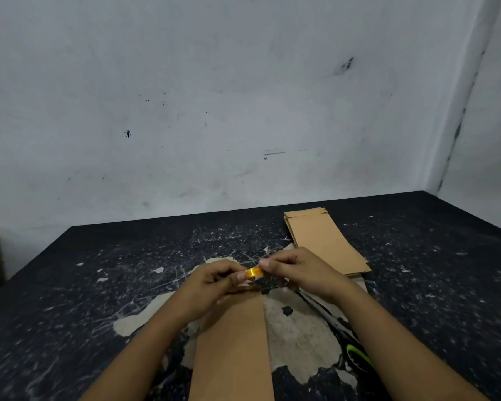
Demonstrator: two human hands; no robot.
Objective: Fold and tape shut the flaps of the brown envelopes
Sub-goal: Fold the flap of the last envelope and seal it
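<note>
Scuffed black bench (70, 285) under grey wall | both hands, left (214, 280) and right (297, 269), pinch small orange tape roll (253, 272) at frame centre, above long brown paper envelope (232, 351) | advice: find tape end, pull short strip taut before sticking the flap.

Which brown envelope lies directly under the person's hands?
The single envelope lying lengthwise at the near table edge, its far end beneath both hands. The other envelopes sit in a stack farther back on the right.

Long brown paper envelope (232, 351): far end hidden under hands, near end cut by bottom edge. Black-and-green scissors (356, 354) partly behind right forearm.
</note>
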